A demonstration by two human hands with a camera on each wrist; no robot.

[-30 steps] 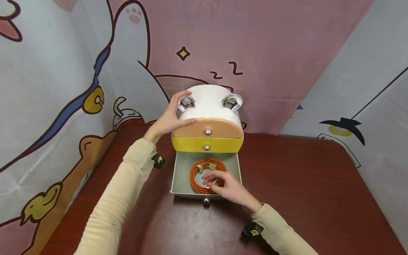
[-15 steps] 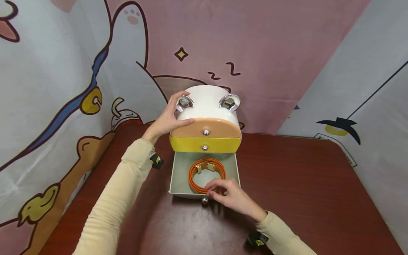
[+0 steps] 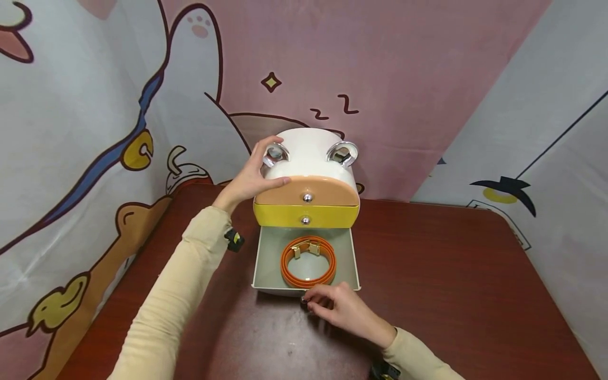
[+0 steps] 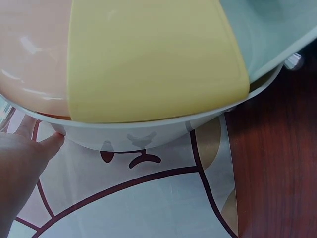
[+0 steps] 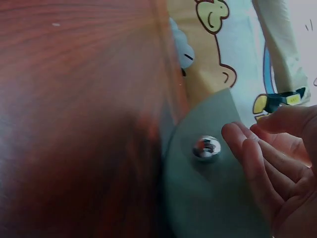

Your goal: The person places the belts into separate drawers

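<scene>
A small white cabinet (image 3: pixel 309 148) with rounded top and two chrome, eye-like rings stands at the table's back. My left hand (image 3: pixel 249 182) holds its upper left side, thumb at the front edge and fingers near the left ring (image 3: pixel 275 153). Below the peach drawer (image 3: pixel 285 192) and yellow drawer (image 3: pixel 280 215), the grey-green bottom drawer (image 3: pixel 263 269) is pulled out. Inside it lies a coiled orange belt (image 3: pixel 286 264) with gold-coloured metal fittings. My right hand (image 3: pixel 344 311) is at the drawer's front, loosely bent fingers beside the silver knob (image 5: pixel 206 148); the right wrist view shows a gap between them.
The cabinet stands on a dark red-brown wooden table (image 3: pixel 442 279). Behind and beside it hangs a printed cartoon cloth (image 3: pixel 389 95). Dark wrist devices sit on both sleeves, including the left one (image 3: pixel 234 239).
My right hand has moved from over the belt, across the drawer's front edge, down towards the knob. The belt stays in the drawer. My left hand keeps its place on the cabinet.
</scene>
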